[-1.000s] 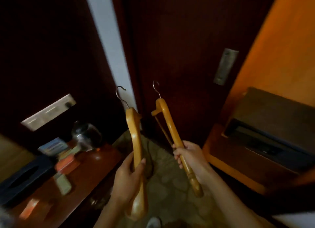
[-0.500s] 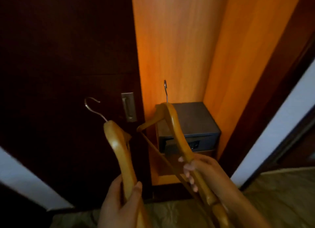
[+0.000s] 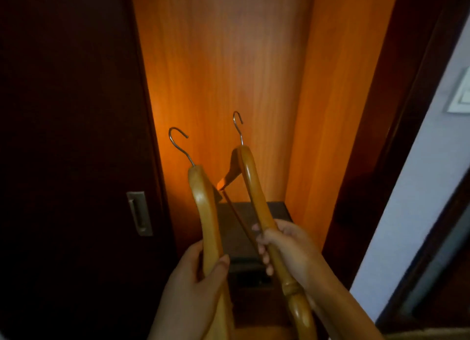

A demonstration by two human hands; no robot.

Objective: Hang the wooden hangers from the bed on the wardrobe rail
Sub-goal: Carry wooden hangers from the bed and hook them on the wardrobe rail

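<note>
Above both grips, steel hooks [image 3: 177, 141] are pointing up into the wardrobe [image 3: 223, 60]: the left hand [image 3: 195, 286] is clasping one wooden hanger [image 3: 206, 207], the right hand [image 3: 288, 248] is clasping the second hanger [image 3: 254, 187]. The rail is not showing; lifting higher, one hook at a time, is looking safest.

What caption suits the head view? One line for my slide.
Left hand grips the left hanger, right hand the right hanger, hooks up, before the wardrobe's lit back panel and a dark box.
</note>
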